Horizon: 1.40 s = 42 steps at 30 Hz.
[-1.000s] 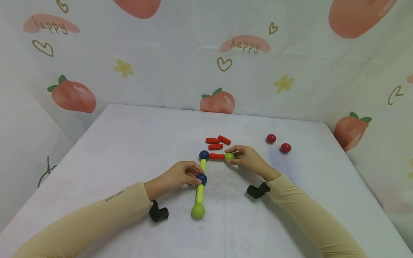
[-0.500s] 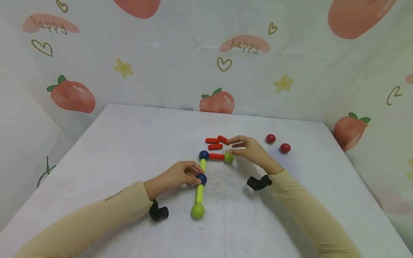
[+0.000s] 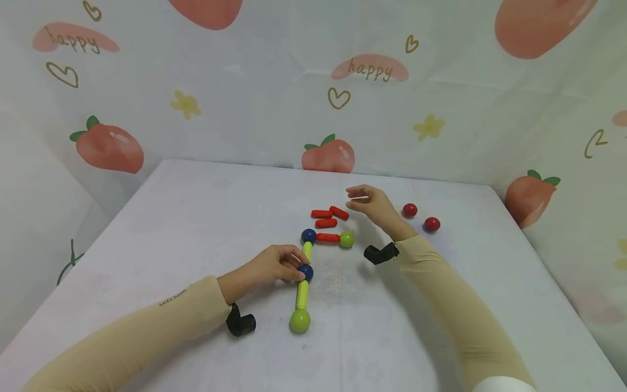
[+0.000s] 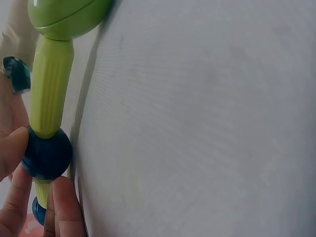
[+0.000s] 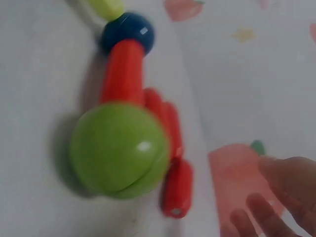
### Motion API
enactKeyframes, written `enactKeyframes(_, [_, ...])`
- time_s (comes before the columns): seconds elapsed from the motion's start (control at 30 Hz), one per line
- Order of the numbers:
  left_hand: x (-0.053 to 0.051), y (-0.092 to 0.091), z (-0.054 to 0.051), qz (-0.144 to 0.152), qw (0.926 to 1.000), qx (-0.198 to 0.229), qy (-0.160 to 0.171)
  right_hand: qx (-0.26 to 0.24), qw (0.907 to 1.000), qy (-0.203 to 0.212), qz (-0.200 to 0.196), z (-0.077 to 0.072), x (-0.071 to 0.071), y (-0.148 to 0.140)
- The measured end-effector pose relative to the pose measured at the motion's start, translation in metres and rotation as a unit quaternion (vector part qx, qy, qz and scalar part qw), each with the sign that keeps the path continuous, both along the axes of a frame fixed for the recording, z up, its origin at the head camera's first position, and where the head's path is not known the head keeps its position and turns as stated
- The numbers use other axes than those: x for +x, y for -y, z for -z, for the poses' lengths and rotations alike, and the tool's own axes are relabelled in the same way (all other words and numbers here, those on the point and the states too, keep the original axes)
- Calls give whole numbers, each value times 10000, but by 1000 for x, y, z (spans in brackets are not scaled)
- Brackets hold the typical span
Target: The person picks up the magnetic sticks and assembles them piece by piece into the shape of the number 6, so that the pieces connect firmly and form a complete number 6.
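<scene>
My left hand (image 3: 274,265) pinches the middle blue ball (image 3: 306,272); in the left wrist view thumb and fingers lie on that blue ball (image 4: 48,154). Yellow-green rods (image 3: 302,295) run from it to a green ball (image 3: 300,321) at the near end and a second blue ball (image 3: 308,236) at the far end. From there a red rod (image 3: 327,238) leads right to another green ball (image 3: 346,239). My right hand (image 3: 374,206) is raised beyond that ball, fingers apart and holding nothing, right of three loose red rods (image 3: 325,223).
Two red balls (image 3: 410,210) (image 3: 432,224) lie on the white table (image 3: 206,201) to the right of my right hand. Black wrist-worn pieces (image 3: 241,322) (image 3: 381,253) hang by both sleeves. A printed cloth (image 3: 264,81) stands behind the table.
My right hand has let go of the right green ball and moved up and away, past the loose red rods. My left hand has stayed on the middle blue ball.
</scene>
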<state>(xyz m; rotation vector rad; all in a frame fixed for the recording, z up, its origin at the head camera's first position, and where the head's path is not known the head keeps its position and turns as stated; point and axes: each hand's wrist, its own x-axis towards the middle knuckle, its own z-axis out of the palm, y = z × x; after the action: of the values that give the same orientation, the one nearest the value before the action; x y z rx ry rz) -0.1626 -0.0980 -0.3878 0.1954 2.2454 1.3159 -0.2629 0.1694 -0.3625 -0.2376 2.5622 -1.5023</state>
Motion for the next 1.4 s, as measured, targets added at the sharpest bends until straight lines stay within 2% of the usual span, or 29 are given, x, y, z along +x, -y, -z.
enactKeyframes(0.13, [0,-1,-1,-14,10000,10,34,580,9974,412,-89,10,-7,3])
enactKeyframes(0.27, [1,-1,-1,-41,10000,18,49,1203,9897,708,-313,11,-11,6])
enactKeyframes(0.5, [0,-1,0,-50,10000,55,35,1600,9830,735,-515,13,-17,9])
enactKeyframes(0.83, [0,-1,0,-56,9999,122,56,1824,9786,701,-646,18,-23,9])
enactKeyframes(1.4, [1,0,-1,3,9998,183,25,1756,9810,593,-569,21,-24,9])
